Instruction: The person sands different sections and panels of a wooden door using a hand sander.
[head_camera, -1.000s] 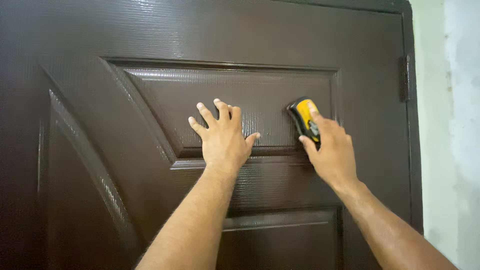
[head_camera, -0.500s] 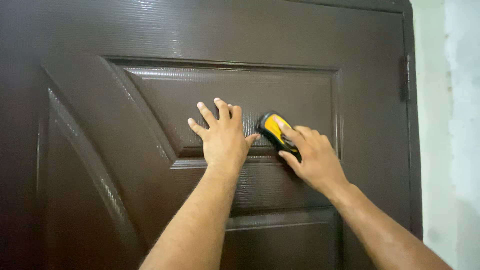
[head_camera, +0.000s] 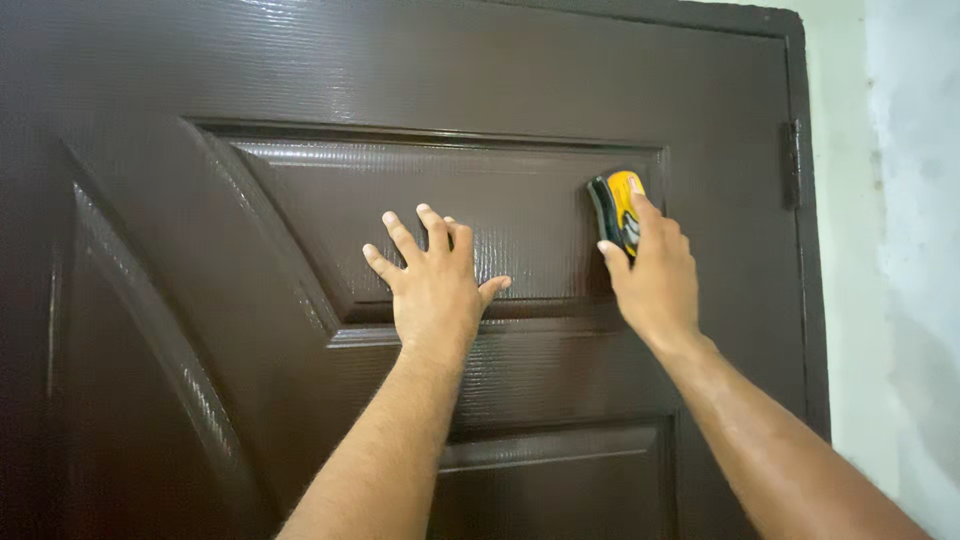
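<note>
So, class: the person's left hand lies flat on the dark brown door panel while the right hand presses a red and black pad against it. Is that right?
Not quite: the pad is yellow and black, not red, as the head view shows. The rest holds: the left hand lies flat on the dark brown door panel and the right hand presses the pad against it.

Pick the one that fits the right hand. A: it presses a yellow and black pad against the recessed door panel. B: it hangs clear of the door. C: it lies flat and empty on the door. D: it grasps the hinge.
A: the right hand holds the yellow and black pad against the panel near its upper right corner.
</note>
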